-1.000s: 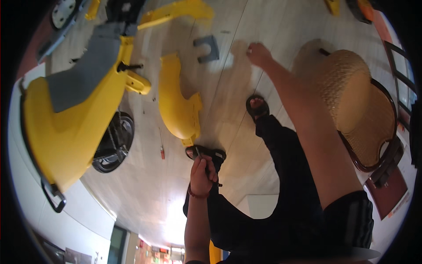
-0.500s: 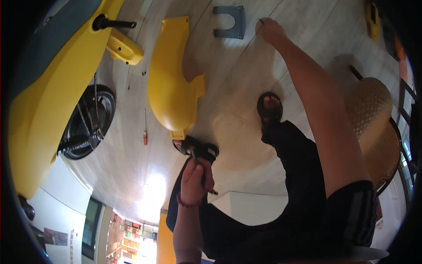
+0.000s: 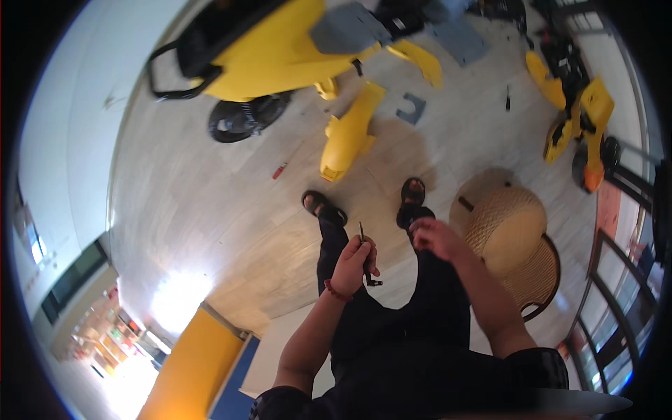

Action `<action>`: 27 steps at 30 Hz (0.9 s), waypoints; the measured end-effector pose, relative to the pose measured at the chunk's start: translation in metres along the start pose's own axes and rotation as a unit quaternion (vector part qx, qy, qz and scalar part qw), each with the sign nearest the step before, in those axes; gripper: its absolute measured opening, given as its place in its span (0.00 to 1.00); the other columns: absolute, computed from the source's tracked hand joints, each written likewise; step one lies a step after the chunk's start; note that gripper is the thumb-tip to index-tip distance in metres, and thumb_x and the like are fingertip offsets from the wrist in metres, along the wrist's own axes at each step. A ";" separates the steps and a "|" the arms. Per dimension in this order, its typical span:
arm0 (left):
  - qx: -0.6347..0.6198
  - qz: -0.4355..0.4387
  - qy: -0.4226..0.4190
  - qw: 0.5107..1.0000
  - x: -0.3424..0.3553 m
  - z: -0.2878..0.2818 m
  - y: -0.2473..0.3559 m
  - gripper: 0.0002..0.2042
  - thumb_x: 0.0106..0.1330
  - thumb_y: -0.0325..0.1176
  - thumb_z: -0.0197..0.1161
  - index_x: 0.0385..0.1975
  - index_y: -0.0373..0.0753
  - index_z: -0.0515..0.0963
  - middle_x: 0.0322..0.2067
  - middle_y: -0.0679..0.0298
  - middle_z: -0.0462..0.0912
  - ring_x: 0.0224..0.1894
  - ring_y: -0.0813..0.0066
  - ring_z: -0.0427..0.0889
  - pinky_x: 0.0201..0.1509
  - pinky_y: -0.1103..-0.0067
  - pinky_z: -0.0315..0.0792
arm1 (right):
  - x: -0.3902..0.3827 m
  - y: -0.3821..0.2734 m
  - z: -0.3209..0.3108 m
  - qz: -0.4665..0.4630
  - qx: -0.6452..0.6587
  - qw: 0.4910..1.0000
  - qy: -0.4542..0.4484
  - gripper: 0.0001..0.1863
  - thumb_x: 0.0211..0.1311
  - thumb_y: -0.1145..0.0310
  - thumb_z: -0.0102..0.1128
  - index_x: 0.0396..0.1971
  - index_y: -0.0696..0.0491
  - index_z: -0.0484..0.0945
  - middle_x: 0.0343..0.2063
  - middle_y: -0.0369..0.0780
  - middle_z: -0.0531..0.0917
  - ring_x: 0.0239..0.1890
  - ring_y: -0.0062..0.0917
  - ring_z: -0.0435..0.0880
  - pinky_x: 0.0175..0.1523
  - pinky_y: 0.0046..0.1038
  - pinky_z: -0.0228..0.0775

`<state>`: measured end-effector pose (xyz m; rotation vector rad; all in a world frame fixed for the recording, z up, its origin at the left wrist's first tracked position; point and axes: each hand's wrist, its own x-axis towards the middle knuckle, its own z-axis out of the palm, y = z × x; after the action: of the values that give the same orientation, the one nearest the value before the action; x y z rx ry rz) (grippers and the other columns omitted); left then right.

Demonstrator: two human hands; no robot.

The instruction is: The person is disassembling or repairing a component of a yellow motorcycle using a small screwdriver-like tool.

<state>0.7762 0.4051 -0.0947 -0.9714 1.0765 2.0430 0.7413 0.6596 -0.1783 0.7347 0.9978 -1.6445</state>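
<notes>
My left hand (image 3: 355, 260) is closed on a thin dark metal tool (image 3: 371, 280) with a bent end, held upright over my legs. My right hand (image 3: 435, 238) is just right of it, fingers curled; what they hold, if anything, is unclear. Beyond my sandalled feet lies a curved yellow panel (image 3: 343, 136), with a grey U-shaped piece (image 3: 413, 108) to its right and a red-handled screwdriver (image 3: 280, 171) to its left.
A yellow-and-grey scooter body (image 3: 266, 49) with a wheel (image 3: 245, 119) lies at upper left. More yellow and black parts (image 3: 595, 105) are at upper right. A wicker seat (image 3: 507, 231) stands right of my legs. A yellow board (image 3: 185, 364) is at lower left.
My right hand has come back from the floor near the grey piece to beside my left hand. The view has swung, so more floor and scooter parts show.
</notes>
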 end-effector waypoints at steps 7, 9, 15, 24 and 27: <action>-0.034 0.118 0.048 0.991 -0.118 0.016 0.031 0.10 0.76 0.36 0.50 0.46 0.38 0.73 0.33 0.66 0.75 0.25 0.79 0.73 0.25 0.80 0.71 | -0.126 -0.026 0.178 -0.170 -0.314 0.931 -0.069 0.07 0.65 0.73 0.60 0.40 0.60 0.77 0.28 0.37 0.82 0.31 0.18 0.80 0.40 0.24 0.74; -0.053 0.144 0.015 0.988 -0.143 0.006 0.043 0.10 0.76 0.36 0.50 0.47 0.38 0.73 0.33 0.66 0.75 0.26 0.80 0.74 0.25 0.80 0.71 | -0.141 -0.026 0.219 -0.214 -0.359 0.905 -0.078 0.07 0.64 0.73 0.61 0.38 0.60 0.78 0.28 0.37 0.82 0.31 0.18 0.81 0.39 0.24 0.74; 0.012 0.253 0.013 0.967 -0.212 -0.048 0.071 0.09 0.76 0.35 0.51 0.50 0.41 0.68 0.28 0.70 0.75 0.28 0.84 0.75 0.28 0.86 0.69 | -0.162 0.000 0.336 -0.311 -0.442 0.840 -0.050 0.05 0.62 0.74 0.62 0.31 0.58 0.75 0.27 0.39 0.83 0.30 0.20 0.82 0.36 0.25 0.74; 0.024 0.333 0.001 0.943 -0.302 -0.124 0.135 0.07 0.76 0.34 0.46 0.45 0.40 0.69 0.24 0.69 0.71 0.19 0.83 0.69 0.20 0.84 0.65 | -0.170 -0.017 0.461 -0.409 -0.484 0.765 -0.118 0.05 0.66 0.73 0.59 0.37 0.58 0.77 0.26 0.34 0.80 0.29 0.15 0.77 0.36 0.21 0.71; 0.038 0.355 -0.053 0.932 -0.333 -0.133 0.150 0.08 0.76 0.34 0.45 0.44 0.37 0.69 0.23 0.69 0.71 0.16 0.84 0.66 0.18 0.84 0.64 | -0.176 -0.050 0.485 -0.382 -0.360 0.832 -0.182 0.08 0.71 0.71 0.54 0.43 0.58 0.77 0.28 0.31 0.78 0.31 0.14 0.76 0.40 0.20 0.71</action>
<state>0.8775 0.1587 0.1877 -0.4418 1.5931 2.5480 0.7477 0.3168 0.2101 -0.5540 1.5913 -1.7384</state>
